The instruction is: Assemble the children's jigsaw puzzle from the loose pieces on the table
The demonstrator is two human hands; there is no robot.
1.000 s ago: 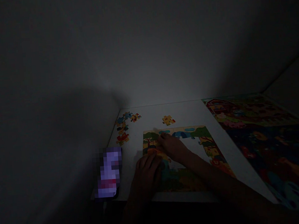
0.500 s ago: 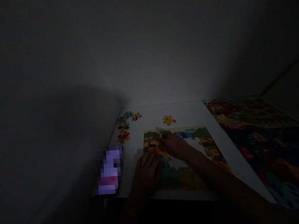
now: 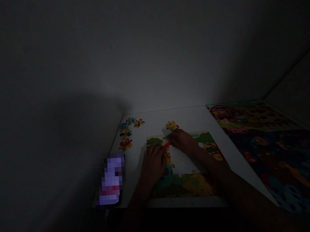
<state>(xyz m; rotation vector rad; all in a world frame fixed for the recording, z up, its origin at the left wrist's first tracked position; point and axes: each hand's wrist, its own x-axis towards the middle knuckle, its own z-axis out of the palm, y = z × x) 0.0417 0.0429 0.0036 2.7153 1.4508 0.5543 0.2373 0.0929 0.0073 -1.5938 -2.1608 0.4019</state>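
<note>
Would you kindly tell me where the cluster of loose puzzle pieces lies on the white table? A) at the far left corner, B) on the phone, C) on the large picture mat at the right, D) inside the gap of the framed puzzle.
A: the loose puzzle pieces lie at the far left corner of the white table, apart from the framed puzzle.
</note>
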